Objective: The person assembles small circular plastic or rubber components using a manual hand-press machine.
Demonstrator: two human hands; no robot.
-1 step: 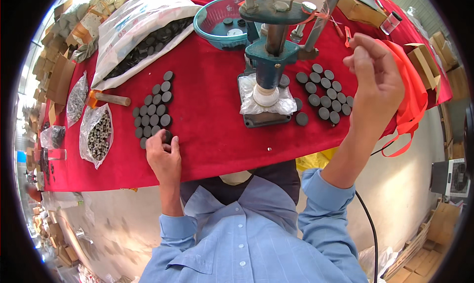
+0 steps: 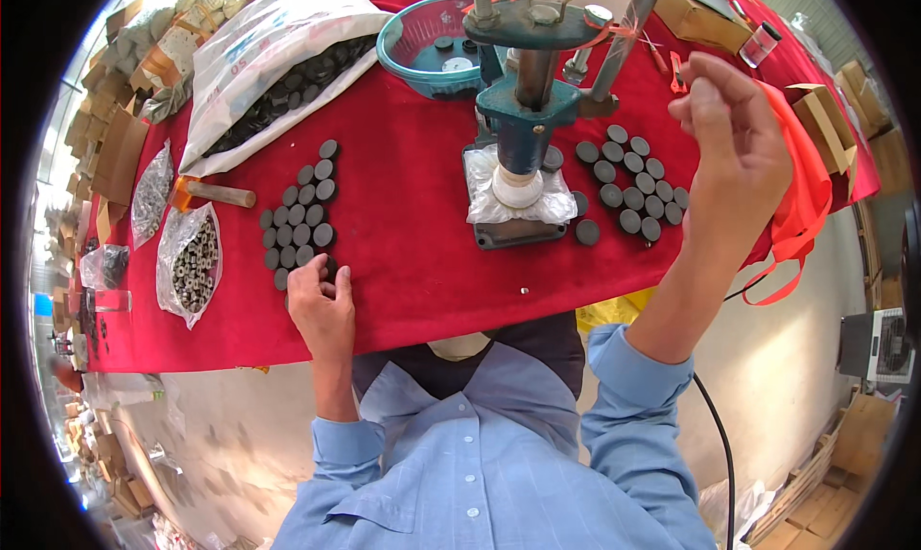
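Note:
In the head view, my left hand (image 2: 321, 301) is at the near end of a slanting group of black round discs (image 2: 300, 234). Its thumb and fingers close around one black disc (image 2: 331, 264), partly hidden by the fingers. My right hand (image 2: 737, 152) is raised at the right, fingers loosely curled, with nothing visible in it. Below and left of it lies a second group of black discs (image 2: 633, 197). Between the two groups stands a green hand press (image 2: 528, 118). Its white tip rests on a clear plastic-wrapped pad (image 2: 482, 190) on the base.
A white sack (image 2: 278, 37) of black discs lies at the back left beside a teal basket (image 2: 391, 51). Left are a wooden-handled hammer (image 2: 223, 193) and a bag of small metal parts (image 2: 195, 267). An orange-red bag (image 2: 804, 200) hangs off the right edge.
My right hand has shifted very slightly to the right. My left hand stays at the same disc, and the discs and press stand as before.

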